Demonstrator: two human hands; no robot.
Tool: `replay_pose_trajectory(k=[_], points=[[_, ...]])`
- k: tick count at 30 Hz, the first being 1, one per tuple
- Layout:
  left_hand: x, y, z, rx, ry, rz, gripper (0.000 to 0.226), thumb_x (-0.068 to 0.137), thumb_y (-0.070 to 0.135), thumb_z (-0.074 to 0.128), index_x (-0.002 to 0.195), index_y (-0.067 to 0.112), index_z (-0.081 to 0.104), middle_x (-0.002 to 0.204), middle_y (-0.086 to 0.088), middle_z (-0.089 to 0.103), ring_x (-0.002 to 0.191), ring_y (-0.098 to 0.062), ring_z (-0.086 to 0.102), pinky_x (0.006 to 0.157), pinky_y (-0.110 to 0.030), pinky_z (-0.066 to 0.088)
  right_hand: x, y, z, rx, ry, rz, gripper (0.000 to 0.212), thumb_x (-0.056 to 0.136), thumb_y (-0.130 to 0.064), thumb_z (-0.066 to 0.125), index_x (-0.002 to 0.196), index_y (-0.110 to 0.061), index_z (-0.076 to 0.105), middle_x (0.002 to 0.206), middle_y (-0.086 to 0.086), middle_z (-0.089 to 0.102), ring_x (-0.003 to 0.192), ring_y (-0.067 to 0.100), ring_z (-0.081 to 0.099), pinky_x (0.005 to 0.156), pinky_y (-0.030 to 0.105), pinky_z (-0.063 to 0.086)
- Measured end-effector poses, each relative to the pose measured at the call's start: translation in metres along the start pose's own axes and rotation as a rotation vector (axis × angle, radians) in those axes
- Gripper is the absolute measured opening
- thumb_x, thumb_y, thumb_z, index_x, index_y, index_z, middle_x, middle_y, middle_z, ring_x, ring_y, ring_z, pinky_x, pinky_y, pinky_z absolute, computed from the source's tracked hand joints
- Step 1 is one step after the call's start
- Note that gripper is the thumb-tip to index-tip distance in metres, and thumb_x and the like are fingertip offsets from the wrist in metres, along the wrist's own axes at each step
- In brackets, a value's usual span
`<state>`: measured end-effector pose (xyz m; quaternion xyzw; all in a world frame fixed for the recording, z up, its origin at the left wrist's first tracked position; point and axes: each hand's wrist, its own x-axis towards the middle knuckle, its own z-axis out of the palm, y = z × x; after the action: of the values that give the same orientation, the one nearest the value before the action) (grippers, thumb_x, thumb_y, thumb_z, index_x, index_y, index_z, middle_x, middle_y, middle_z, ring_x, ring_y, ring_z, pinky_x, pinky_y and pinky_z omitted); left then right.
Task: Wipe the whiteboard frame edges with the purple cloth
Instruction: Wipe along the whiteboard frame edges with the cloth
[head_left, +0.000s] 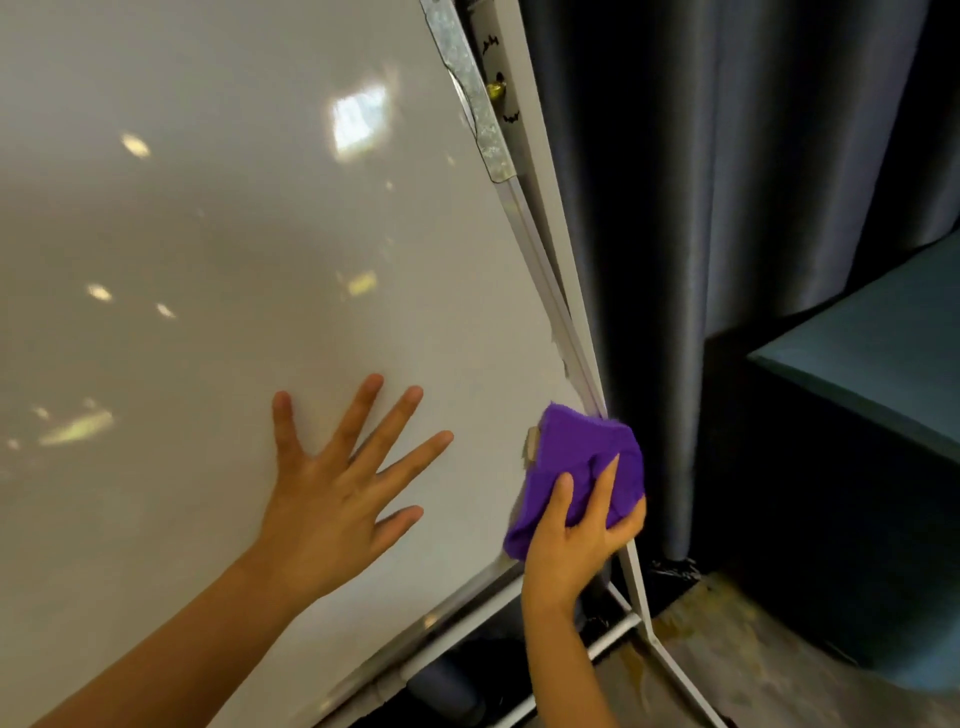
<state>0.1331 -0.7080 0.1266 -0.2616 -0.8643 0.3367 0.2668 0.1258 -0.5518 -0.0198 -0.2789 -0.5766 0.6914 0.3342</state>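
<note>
Two of your hands are in view, with one purple cloth and one whiteboard. Your left hand (332, 499) lies nearest you on the board's face, spread wide and flat, all five fingers splayed and pressed to the white surface, holding nothing. It sits low on the whiteboard (208, 234), inward of the right edge and above the bottom rail.

Your right hand (576, 540) is just beside the whiteboard's lower right corner, fingers curled closed around the bunched purple cloth (582, 462). Two fingers show across the front of the cloth, and the rest wrap behind it. The cloth bulges up above the hand, and its upper end touches the frame edge (558, 306) where the board's right side comes down toward the corner. A small pale scrap or label shows at the cloth's left side; what it is cannot be told.

Below the corner, one white stand leg (675, 670) runs down to the floor (727, 649), joined by a crossbar under the bottom rail.

Farther up the whiteboard's right edge, one strip of crinkled silvery tape (467, 83) covers the frame near the top. Behind the board hangs a dark curtain (753, 182), and to the right of that stands one teal upholstered block (872, 353), well apart from the board.
</note>
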Motion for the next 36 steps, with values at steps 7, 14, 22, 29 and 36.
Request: replay_pose_trajectory(k=[7,14,22,29,36], points=[[-0.02,-0.003,0.0,-0.005,-0.006,0.103,0.075,0.083,0.068,0.033,0.149,0.036,0.019,0.16,-0.007,0.011,0.146,-0.035,0.008,0.104,-0.074,-0.002,-0.032,-0.003,-0.002,0.13,0.106,0.144,0.059,0.079,-0.023,0.07,0.133,-0.03,0.047,0.146,0.0,0.024,0.12,-0.006,0.027,0.091,-0.001,0.027],[-0.02,0.004,-0.022,-0.029,-0.015,0.12,0.079,0.081,0.074,0.033,0.149,0.036,0.016,0.16,-0.008,0.006,0.146,-0.037,0.005,0.104,-0.075,-0.005,-0.036,-0.019,-0.033,0.122,0.169,0.122,0.059,0.076,-0.022,0.072,0.131,-0.028,0.05,0.143,0.002,0.028,0.131,0.012,0.031,0.104,0.028,0.031],[-0.013,0.008,-0.04,-0.071,-0.056,0.124,0.079,0.081,0.076,0.027,0.149,0.037,0.018,0.16,-0.008,0.01,0.145,-0.039,0.007,0.104,-0.075,0.0,-0.038,-0.035,-0.055,0.019,0.135,0.001,0.058,0.077,-0.022,0.071,0.128,-0.036,0.047,0.146,0.005,0.026,0.133,0.018,0.03,0.105,0.034,0.033],[-0.016,0.002,-0.028,-0.076,-0.083,0.117,0.078,0.081,0.075,0.025,0.148,0.036,0.02,0.159,-0.008,0.011,0.145,-0.039,0.008,0.104,-0.076,0.003,-0.064,-0.022,-0.034,-0.08,0.091,-0.107,0.049,0.088,-0.036,0.055,0.135,-0.033,0.039,0.152,0.003,0.021,0.134,0.016,0.021,0.103,0.037,0.028],[-0.035,-0.011,-0.011,-0.079,0.005,0.214,0.074,0.084,0.07,0.034,0.147,0.033,0.027,0.158,-0.006,0.019,0.145,-0.033,0.014,0.107,-0.072,0.003,-0.101,-0.02,-0.017,-0.407,-0.006,-0.197,0.054,0.086,-0.038,0.052,0.137,-0.023,0.043,0.153,0.0,0.003,0.127,0.046,0.032,0.088,0.038,0.033]])
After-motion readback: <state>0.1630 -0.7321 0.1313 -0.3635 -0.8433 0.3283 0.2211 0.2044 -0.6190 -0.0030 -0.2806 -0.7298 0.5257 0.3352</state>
